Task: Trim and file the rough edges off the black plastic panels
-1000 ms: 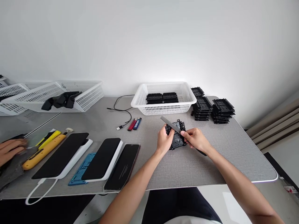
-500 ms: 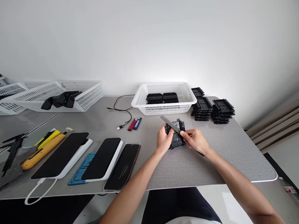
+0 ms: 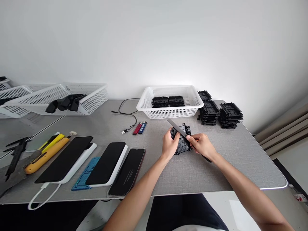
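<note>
My left hand [image 3: 170, 143] is closed around the left edge of a black plastic tray-like part [image 3: 183, 147] with toothed edges, held just over the table. A flat grey metal file [image 3: 178, 129] lies slantwise across the part, its tip pointing to the far left. My right hand [image 3: 201, 144] is closed on the file near its handle end, and its fingers also sit by the part's right edge. A bit of orange shows between those fingers. My left thumb rests close to the file's blade.
A white basket [image 3: 170, 113] holds several similar black parts, with stacks of them [image 3: 231, 115] to its right. Left of my hands lie two lighters [image 3: 142, 127], a cable [image 3: 127, 113], phones [image 3: 127, 173], a yellow-handled tool [image 3: 47, 156] and calipers [image 3: 16, 158].
The whole view has shifted slightly, moving things a little rightward. Both hands keep their hold on the part and the file, with hardly any visible movement between them.
</note>
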A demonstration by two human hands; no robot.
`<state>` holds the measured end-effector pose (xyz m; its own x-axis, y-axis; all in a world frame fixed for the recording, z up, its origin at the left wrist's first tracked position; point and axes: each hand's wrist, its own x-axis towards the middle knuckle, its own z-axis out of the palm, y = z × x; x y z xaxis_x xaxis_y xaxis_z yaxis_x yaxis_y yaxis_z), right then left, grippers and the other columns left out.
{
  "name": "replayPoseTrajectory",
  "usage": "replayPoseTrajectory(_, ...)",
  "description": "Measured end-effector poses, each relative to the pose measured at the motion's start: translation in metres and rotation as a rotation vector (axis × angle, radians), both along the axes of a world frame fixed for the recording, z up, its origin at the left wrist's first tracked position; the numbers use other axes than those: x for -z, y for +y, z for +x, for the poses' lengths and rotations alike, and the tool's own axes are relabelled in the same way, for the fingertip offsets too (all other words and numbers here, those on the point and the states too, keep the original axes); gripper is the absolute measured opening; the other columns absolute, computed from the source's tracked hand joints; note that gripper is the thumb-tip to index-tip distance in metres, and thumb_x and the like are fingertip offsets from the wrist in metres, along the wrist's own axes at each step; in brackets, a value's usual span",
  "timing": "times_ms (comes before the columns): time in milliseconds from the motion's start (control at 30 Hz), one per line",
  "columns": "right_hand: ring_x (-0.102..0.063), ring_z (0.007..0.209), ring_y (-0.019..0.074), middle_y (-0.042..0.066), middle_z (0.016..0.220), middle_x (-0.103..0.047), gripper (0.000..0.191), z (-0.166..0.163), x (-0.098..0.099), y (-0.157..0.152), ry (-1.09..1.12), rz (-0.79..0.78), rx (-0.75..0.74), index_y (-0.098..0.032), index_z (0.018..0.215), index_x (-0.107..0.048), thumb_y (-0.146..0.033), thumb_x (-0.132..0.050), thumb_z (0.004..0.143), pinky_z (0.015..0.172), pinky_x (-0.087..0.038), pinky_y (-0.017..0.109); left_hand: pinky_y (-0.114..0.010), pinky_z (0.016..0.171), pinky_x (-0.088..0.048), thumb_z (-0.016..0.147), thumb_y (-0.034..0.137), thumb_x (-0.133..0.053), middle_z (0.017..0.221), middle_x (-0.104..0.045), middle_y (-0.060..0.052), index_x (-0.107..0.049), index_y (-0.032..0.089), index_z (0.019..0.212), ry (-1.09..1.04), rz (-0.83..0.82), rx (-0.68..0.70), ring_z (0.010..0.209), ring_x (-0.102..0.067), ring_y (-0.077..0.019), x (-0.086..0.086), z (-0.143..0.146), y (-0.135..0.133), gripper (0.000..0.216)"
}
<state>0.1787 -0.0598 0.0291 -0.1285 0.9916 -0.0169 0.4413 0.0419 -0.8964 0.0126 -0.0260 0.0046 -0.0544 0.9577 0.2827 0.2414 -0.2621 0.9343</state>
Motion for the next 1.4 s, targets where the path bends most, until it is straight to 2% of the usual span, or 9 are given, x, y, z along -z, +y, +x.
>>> replayPoseTrajectory(267, -0.046, 0.034, 0.0121, -0.001, 0.042, -0.049, 0.057, 0.0011, 0.0014, 0.0024, -0.061, 0.014, 0.072, -0.02, 0.053, -0.048, -0.064, -0.046, 0.09, 0.041, -0.036, 0.025, -0.034, 0.085, -0.048, 0.087, 0.036, -0.058, 0.098, -0.072, -0.007, -0.065, 0.018, 0.099, -0.004, 0.012, -0.018, 0.093, -0.066, -0.024, 0.0024, -0.0011, 0.0018, 0.023)
replayPoseTrajectory(467, -0.044, 0.036, 0.0122, -0.001, 0.037, -0.047, 0.058, 0.0013, 0.0012, 0.0025, -0.14, 0.072, 0.12, -0.02, 0.051, -0.047, -0.062, -0.044, 0.092, 0.049, -0.038, 0.026, -0.032, 0.075, -0.049, 0.086, 0.039, -0.058, 0.087, -0.071, -0.007, -0.064, 0.017, 0.091, 0.018, -0.005, -0.058, 0.082, -0.067, -0.0224, 0.0078, -0.0024, 0.0057, 0.023)
replayPoseTrajectory(733, -0.046, 0.034, 0.0117, -0.002, 0.04, -0.048, 0.057, 0.0038, -0.0003, 0.0035, -0.084, -0.001, 0.092, -0.02, 0.053, -0.048, -0.062, -0.045, 0.091, 0.044, -0.037, 0.025, -0.031, 0.075, -0.048, 0.085, 0.037, -0.058, 0.086, -0.07, -0.006, -0.063, 0.018, 0.09, 0.04, 0.025, -0.085, 0.081, -0.065, -0.0221, 0.0044, -0.0021, 0.0045, 0.02)
replayPoseTrajectory(833, -0.045, 0.035, 0.0114, -0.002, 0.039, -0.045, 0.059, 0.0057, 0.0008, 0.0041, -0.114, 0.043, 0.111, -0.019, 0.052, -0.047, -0.062, -0.044, 0.091, 0.044, -0.035, 0.025, -0.032, 0.075, -0.048, 0.086, 0.038, -0.057, 0.088, -0.071, -0.007, -0.063, 0.017, 0.091, 0.035, 0.011, -0.082, 0.083, -0.066, -0.0233, 0.005, -0.0019, 0.0042, 0.022)
replayPoseTrajectory(1000, -0.046, 0.034, 0.0116, -0.002, 0.04, -0.045, 0.057, 0.0053, 0.0034, 0.0044, -0.104, 0.044, 0.045, -0.019, 0.053, -0.047, -0.061, -0.045, 0.091, 0.043, -0.035, 0.025, -0.032, 0.078, -0.048, 0.086, 0.037, -0.058, 0.091, -0.072, -0.007, -0.064, 0.018, 0.095, 0.019, 0.027, -0.07, 0.086, -0.066, -0.0231, 0.0063, -0.002, 0.0047, 0.022)
replayPoseTrajectory(1167, -0.043, 0.035, 0.0114, -0.002, 0.038, -0.044, 0.057, 0.0032, 0.0032, 0.0045, -0.14, 0.08, 0.105, -0.02, 0.052, -0.047, -0.059, -0.043, 0.092, 0.045, -0.035, 0.025, -0.03, 0.072, -0.046, 0.083, 0.038, -0.06, 0.08, -0.069, -0.005, -0.062, 0.018, 0.083, -0.011, 0.01, -0.11, 0.076, -0.064, -0.0213, 0.0041, -0.0027, 0.0056, 0.02)
replayPoseTrajectory(1300, -0.044, 0.036, 0.0113, -0.001, 0.044, -0.048, 0.056, 0.0026, 0.0031, 0.0038, -0.091, 0.056, 0.052, -0.019, 0.053, -0.048, -0.059, -0.044, 0.092, 0.044, -0.033, 0.026, -0.031, 0.074, -0.046, 0.084, 0.036, -0.059, 0.085, -0.07, -0.005, -0.063, 0.018, 0.09, 0.005, 0.033, -0.082, 0.079, -0.065, -0.0213, 0.0036, -0.0026, 0.0056, 0.019)
replayPoseTrajectory(1400, -0.041, 0.037, 0.0109, -0.002, 0.041, -0.043, 0.056, 0.0044, 0.0047, 0.0052, -0.137, 0.098, 0.096, -0.019, 0.052, -0.046, -0.059, -0.044, 0.092, 0.046, -0.031, 0.027, -0.032, 0.075, -0.047, 0.085, 0.036, -0.058, 0.086, -0.07, -0.006, -0.063, 0.018, 0.089, 0.008, 0.032, -0.087, 0.081, -0.065, -0.0224, 0.0061, -0.0031, 0.0071, 0.019)
